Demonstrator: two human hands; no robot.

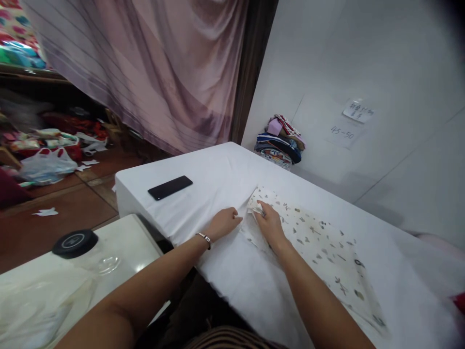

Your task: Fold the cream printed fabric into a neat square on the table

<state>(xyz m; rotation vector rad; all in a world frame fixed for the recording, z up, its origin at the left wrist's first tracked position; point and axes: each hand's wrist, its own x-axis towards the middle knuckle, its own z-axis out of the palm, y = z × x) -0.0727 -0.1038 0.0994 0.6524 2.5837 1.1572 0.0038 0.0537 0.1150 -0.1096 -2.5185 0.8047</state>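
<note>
A white cloth printed with small grey-green leaf and dragonfly motifs lies spread over the white-covered table. My right hand is closed on its near left corner, where the edge is bunched and folded between thumb and fingers. Just left of that corner is my left hand, with a bracelet at the wrist. Its fingers are pinched together close to the cloth's edge; whatever is between them is too small to make out. A black smartphone rests flat on the table, beyond my left hand.
White sheeting covers the table, which stands beside a pale wall. Folded fabrics are stacked at its far edge. At left, a white surface holds a clear jar with a black lid. A pink curtain hangs behind.
</note>
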